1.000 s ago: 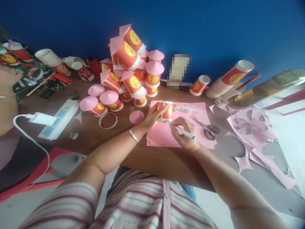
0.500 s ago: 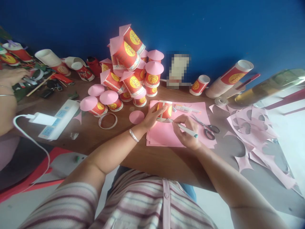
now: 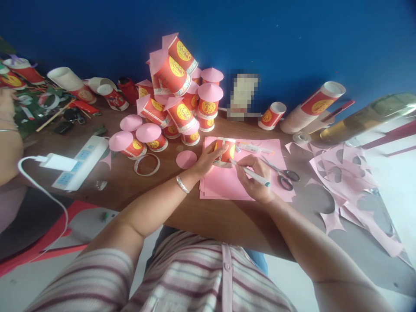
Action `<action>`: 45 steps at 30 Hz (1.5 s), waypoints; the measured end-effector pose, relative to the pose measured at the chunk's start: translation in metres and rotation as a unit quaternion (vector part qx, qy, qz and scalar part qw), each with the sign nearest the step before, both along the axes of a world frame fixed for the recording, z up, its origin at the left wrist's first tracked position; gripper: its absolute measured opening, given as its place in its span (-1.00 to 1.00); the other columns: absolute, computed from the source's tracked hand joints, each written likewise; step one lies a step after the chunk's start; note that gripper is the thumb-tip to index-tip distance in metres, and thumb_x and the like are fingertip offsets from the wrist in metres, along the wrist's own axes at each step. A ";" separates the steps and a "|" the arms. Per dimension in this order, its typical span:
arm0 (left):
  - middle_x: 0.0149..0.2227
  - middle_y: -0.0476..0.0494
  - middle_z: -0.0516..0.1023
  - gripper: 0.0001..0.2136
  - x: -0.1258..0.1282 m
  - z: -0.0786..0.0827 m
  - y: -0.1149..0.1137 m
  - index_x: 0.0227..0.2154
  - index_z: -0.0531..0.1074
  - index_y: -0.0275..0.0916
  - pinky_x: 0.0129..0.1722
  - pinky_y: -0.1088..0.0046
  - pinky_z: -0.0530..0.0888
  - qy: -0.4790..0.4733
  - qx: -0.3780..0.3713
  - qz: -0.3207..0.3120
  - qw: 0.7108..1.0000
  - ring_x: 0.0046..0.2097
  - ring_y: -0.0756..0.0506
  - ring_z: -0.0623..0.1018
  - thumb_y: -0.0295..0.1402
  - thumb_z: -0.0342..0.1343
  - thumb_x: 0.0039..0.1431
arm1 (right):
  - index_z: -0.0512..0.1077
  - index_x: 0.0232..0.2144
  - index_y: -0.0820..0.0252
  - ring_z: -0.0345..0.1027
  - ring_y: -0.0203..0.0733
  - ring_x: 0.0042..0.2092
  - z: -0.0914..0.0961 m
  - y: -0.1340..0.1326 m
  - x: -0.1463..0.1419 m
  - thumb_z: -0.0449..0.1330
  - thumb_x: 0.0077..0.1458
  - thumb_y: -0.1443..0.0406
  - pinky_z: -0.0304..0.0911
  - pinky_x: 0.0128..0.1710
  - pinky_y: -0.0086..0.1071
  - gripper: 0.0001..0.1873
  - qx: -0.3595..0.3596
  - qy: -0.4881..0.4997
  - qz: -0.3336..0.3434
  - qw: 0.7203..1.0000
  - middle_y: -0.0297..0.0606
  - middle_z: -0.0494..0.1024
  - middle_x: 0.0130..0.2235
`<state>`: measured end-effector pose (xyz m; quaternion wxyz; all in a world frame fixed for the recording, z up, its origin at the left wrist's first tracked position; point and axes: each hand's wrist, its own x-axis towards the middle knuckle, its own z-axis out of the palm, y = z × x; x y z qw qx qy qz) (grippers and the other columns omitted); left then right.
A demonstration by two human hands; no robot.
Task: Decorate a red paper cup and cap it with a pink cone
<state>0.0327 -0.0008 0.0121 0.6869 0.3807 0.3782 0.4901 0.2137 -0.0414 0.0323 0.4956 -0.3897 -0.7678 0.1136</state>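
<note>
My left hand (image 3: 208,158) grips a red paper cup (image 3: 230,149) with a yellow emblem, its white patterned rim toward me. In my right hand (image 3: 255,175) is a white marker (image 3: 255,175) with a green end, held like a pen. The marker's tip is at the cup's lower right side, near the rim; whether it touches I cannot tell. Under both hands lies a stack of pink paper (image 3: 224,186). Scissors (image 3: 283,177) with dark handles and another marker (image 3: 256,148) rest on the paper. A pink paper disc (image 3: 186,160) lies left of my left wrist.
Cups with pink cone tops (image 3: 175,86) are piled at the back. A white tape ring (image 3: 147,165) and a power strip (image 3: 81,162) lie left. Pink paper scraps (image 3: 347,173) and a cup stack (image 3: 312,108) are right. Another person's arm (image 3: 9,125) shows far left.
The marker tip has shifted slightly up from the cup's rim onto its side, and the cup has tilted a little. The other person's hand at far left has moved left.
</note>
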 end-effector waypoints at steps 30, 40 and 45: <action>-0.27 -0.07 0.45 -0.68 0.001 0.001 0.000 -0.26 0.47 -0.17 -0.09 0.30 0.54 0.005 0.004 0.010 1.000 -0.17 -0.08 0.48 -0.04 0.33 0.15 | 0.35 -0.31 0.07 0.41 -0.26 -0.45 0.004 -0.002 -0.001 0.17 0.25 0.38 0.31 -0.43 -0.35 -0.90 0.018 -0.013 -0.005 1.000 -0.35 0.53 -0.42; -0.30 -0.08 0.49 -0.76 0.000 -0.001 0.001 -0.28 0.46 -0.20 -0.01 0.28 0.47 0.049 0.011 0.027 0.998 -0.12 -0.11 0.50 -0.13 0.27 0.25 | 0.37 -0.31 0.07 0.43 -0.24 -0.44 0.005 -0.005 -0.003 0.17 0.25 0.36 0.34 -0.42 -0.36 -0.92 0.006 -0.016 0.005 1.000 -0.34 0.54 -0.42; -0.31 -0.04 0.46 -0.76 0.001 0.000 0.000 -0.25 0.48 -0.19 -0.02 0.30 0.51 0.015 0.000 0.022 1.000 -0.14 -0.08 0.51 -0.14 0.31 0.22 | 0.37 -0.31 0.06 0.42 -0.24 -0.44 0.005 -0.005 -0.002 0.16 0.27 0.34 0.33 -0.43 -0.34 -0.91 0.016 -0.002 -0.001 1.000 -0.34 0.52 -0.43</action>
